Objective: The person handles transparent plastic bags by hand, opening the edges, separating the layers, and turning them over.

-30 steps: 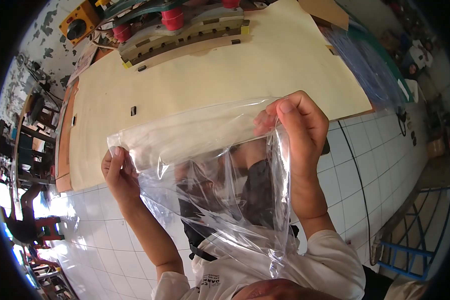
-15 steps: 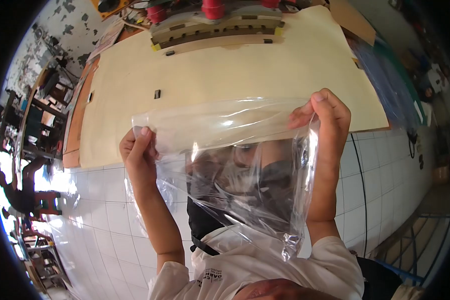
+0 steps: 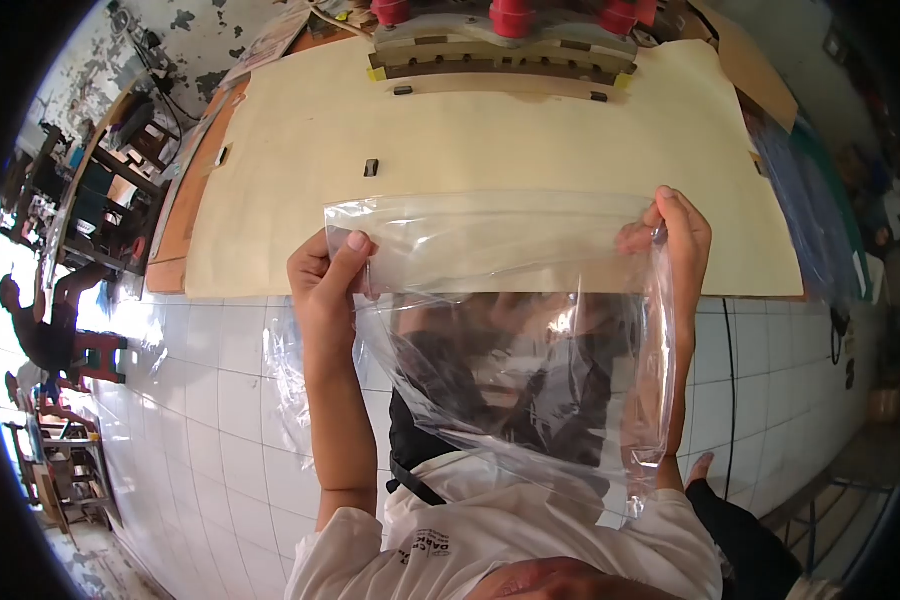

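A clear plastic sheet is stretched between my hands above the near edge of the cream board. Its lower part hangs in folds in front of my white shirt, shiny with creases. My left hand pinches the sheet near its left upper corner, thumb on top. At the right upper corner my right hand grips it between thumb and fingers, some of which show through the film. A small black block lies on the board beyond my left hand.
A machine head with red cylinders and a long metal bar stands at the board's far side. Blue plastic sheeting hangs at the right. A black cable runs over the white-tiled floor; another person is seated far left.
The view has shifted, so the board and machine appear farther right. Both hands still hold the plastic sheet, its upper edge now straighter and flatter.
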A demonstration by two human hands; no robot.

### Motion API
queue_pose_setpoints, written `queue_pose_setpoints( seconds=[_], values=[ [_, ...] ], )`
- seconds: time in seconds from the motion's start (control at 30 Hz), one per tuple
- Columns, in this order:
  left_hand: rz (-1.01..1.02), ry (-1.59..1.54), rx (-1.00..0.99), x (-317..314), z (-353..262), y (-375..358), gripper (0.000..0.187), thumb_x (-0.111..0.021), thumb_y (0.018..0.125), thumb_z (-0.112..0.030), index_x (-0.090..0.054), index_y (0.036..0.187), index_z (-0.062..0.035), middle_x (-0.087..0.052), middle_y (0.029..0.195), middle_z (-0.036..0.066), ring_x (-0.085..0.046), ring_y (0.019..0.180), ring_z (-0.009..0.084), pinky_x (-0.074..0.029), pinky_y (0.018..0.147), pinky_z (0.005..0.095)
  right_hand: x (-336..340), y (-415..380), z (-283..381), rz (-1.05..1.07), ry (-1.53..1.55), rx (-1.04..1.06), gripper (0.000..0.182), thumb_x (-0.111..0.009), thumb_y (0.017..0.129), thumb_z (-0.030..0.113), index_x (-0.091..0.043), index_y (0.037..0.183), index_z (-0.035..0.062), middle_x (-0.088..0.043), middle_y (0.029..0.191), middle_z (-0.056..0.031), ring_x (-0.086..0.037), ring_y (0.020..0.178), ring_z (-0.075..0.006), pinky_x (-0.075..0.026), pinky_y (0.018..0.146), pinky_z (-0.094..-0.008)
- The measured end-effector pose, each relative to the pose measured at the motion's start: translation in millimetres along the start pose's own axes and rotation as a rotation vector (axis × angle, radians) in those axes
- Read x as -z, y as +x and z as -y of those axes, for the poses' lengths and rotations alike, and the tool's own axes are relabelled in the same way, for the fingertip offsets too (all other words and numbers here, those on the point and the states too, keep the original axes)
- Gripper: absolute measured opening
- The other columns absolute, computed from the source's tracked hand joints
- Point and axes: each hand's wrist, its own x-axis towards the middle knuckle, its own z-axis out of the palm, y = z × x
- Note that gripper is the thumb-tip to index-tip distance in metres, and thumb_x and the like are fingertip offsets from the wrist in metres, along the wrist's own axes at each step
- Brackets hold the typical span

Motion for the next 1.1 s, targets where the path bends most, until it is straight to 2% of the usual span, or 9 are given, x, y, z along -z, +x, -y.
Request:
queue_pose_setpoints(
  seconds=[0.17,0.37,0.5,0.67,0.87,0.97,1.0,1.07,1.1],
  values=[
    [0.195,-0.026,-0.176,15.2,11.8,-4.5,0.039,-0.060,0.088,-0.033,-0.064,0.086,0.0056,-0.059,0.067,0.007,-0.054,0.058,0.0135,-0.042,0.054,0.0254,3.2,3.8,-2.2,-0.053,0.169,-0.014,0.031,-0.053,0.091,0.021,-0.043,0.065,0.0067,-0.038,0.052,-0.0014,-0.036,0.043,-0.0133,-0.038,0.050,-0.0301],
    [0.243,-0.142,-0.100,16.5,-3.9,-25.0,0.044,-0.046,0.095,-0.033,-0.057,0.106,0.0086,-0.058,0.067,0.015,-0.056,0.058,0.0219,-0.043,0.053,0.0304,1.0,2.9,-1.3,-0.101,0.316,-0.026,0.032,-0.053,0.092,0.022,-0.042,0.066,0.0063,-0.038,0.052,-0.0025,-0.036,0.047,-0.0137,-0.036,0.053,-0.0300],
    [0.276,-0.181,-0.150,21.3,-9.3,-24.4,0.044,-0.043,0.096,-0.032,-0.056,0.107,0.0087,-0.058,0.066,0.018,-0.054,0.051,0.0226,-0.043,0.050,0.0309,6.1,6.4,-7.2,-0.109,0.348,-0.011,0.031,-0.053,0.092,0.024,-0.043,0.068,0.0067,-0.040,0.052,-0.0042,-0.038,0.049,-0.0152,-0.038,0.055,-0.0323],
    [0.461,-0.352,-0.142,20.6,-32.0,-32.9,0.030,-0.051,0.092,-0.017,-0.061,0.102,0.0096,-0.065,0.080,0.015,-0.063,0.065,0.0191,-0.049,0.057,0.0289,17.8,6.6,-11.8,-0.009,0.479,0.005,0.030,-0.050,0.094,0.026,-0.046,0.070,0.0082,-0.044,0.052,-0.0043,-0.040,0.049,-0.0165,-0.039,0.058,-0.0338],
    [0.252,0.089,-0.256,27.0,-56.6,-44.3,0.008,-0.057,0.081,0.008,-0.063,0.085,0.0072,-0.065,0.079,0.012,-0.064,0.067,0.0181,-0.051,0.061,0.0271,33.9,-9.4,-11.1,0.274,0.650,0.283,0.034,-0.045,0.097,0.036,-0.050,0.076,0.0088,-0.051,0.060,-0.0044,-0.044,0.054,-0.0172,-0.038,0.065,-0.0330],
    [0.271,0.104,-0.369,34.4,-61.0,-36.8,0.015,-0.054,0.075,0.015,-0.063,0.082,0.0057,-0.065,0.077,0.011,-0.064,0.068,0.0174,-0.052,0.062,0.0272,51.9,-6.5,0.6,0.928,0.678,0.458,0.049,-0.049,0.091,0.053,-0.061,0.075,0.0088,-0.062,0.072,-0.0055,-0.057,0.067,-0.0201,-0.043,0.070,-0.0328],
    [0.268,0.105,-0.370,37.1,-63.6,-33.7,0.015,-0.054,0.075,0.015,-0.063,0.082,0.0057,-0.065,0.077,0.011,-0.064,0.068,0.0174,-0.052,0.062,0.0272,52.4,-3.1,6.3,0.931,0.680,0.457,0.049,-0.049,0.091,0.053,-0.061,0.075,0.0088,-0.062,0.072,-0.0055,-0.057,0.067,-0.0201,-0.043,0.070,-0.0328],
    [0.328,0.136,-0.405,40.9,-68.8,-26.8,0.019,-0.052,0.072,0.017,-0.063,0.081,0.0048,-0.064,0.076,0.011,-0.064,0.069,0.0178,-0.053,0.064,0.0283,52.5,-0.1,17.9,1.329,0.669,0.484,0.053,-0.052,0.088,0.058,-0.066,0.073,0.0085,-0.067,0.083,-0.0085,-0.063,0.077,-0.0220,-0.048,0.069,-0.0329],
    [0.351,0.123,-0.395,40.3,-69.2,-24.4,0.021,-0.051,0.069,0.017,-0.064,0.080,0.0040,-0.065,0.077,0.012,-0.065,0.070,0.0182,-0.053,0.067,0.0283,49.6,-6.0,21.8,1.258,0.592,0.468,0.057,-0.054,0.086,0.059,-0.069,0.076,0.0056,-0.068,0.087,-0.0115,-0.065,0.080,-0.0220,-0.051,0.066,-0.0330]
  ],
)
